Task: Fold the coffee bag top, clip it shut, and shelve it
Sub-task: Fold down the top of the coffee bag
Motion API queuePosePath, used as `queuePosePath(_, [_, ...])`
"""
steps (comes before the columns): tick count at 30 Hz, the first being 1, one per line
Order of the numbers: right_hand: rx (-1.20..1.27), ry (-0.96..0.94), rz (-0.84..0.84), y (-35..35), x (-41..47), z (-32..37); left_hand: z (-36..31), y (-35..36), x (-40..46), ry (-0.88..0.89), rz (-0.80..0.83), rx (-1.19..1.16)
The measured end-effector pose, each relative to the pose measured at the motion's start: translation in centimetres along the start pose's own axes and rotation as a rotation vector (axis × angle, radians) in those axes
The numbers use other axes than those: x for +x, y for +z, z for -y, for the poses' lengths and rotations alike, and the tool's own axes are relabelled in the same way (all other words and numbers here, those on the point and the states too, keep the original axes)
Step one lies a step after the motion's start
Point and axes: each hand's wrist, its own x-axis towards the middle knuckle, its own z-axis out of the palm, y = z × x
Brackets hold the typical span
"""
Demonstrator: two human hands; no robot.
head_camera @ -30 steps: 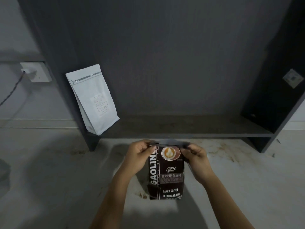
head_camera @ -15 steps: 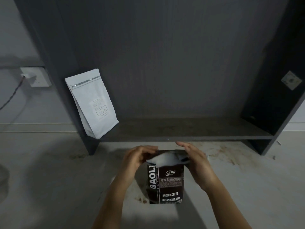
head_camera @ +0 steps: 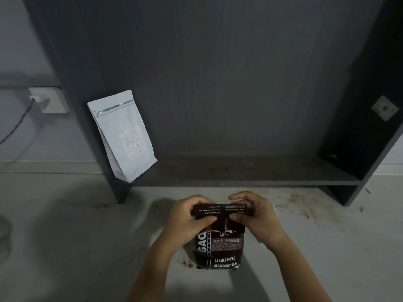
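A dark brown coffee bag point(head_camera: 220, 249) with white lettering stands upright on the pale floor in front of me. Its top is folded forward and down over the front, with the printed back of the flap facing me. My left hand point(head_camera: 192, 216) pinches the flap's left end, thumb pressed on the fold. My right hand point(head_camera: 253, 214) grips the flap's right end in the same way. No clip shows in view. The dark shelf point(head_camera: 239, 173) lies just beyond the bag, low to the floor.
A white coffee pouch point(head_camera: 123, 136) leans at the shelf's left end against the side panel. A wall socket point(head_camera: 50, 100) with a plugged cable sits to the left. The shelf's right side panel point(head_camera: 370, 149) carries a small sticker. Brown stains mark the floor.
The bag's top went from held open, to rolled with its pale inside showing, to folded flat down over the front. Both hands shifted slightly lower with it.
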Motion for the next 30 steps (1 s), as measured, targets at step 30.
queuePosePath(30, [-0.533, -0.312, -0.148, 0.7, -1.2, 0.9, 0.4, 0.3, -1.0, 0.165, -0.1, 0.094])
